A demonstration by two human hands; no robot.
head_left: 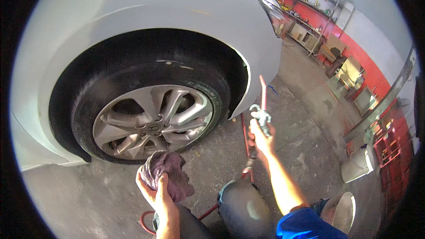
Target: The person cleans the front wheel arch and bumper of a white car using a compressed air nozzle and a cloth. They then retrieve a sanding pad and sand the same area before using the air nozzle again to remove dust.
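Observation:
A crumpled purple-grey rag [170, 175] is bunched in my left hand [160, 198], just in front of the wheel's lower edge. My right hand [263, 141] is wrapped around an air blow gun [264, 117] with a long reddish nozzle pointing up and away. A red hose [245, 135] runs along the floor close to that hand and past my knees; its join to the gun is hard to make out. Facing me is a silver alloy wheel [152, 123] with a black tyre [84, 102], under the arch of a pale car fender [146, 13]. Neither hand touches the car.
My bent knees [245, 210] are close to the wheel. On the right stand a white bucket [357, 166] and, nearer, another pale round container [340, 212]. A red rack [389, 150] and a workbench [305, 37] line the red-and-white wall. The floor [301, 128] is stained concrete.

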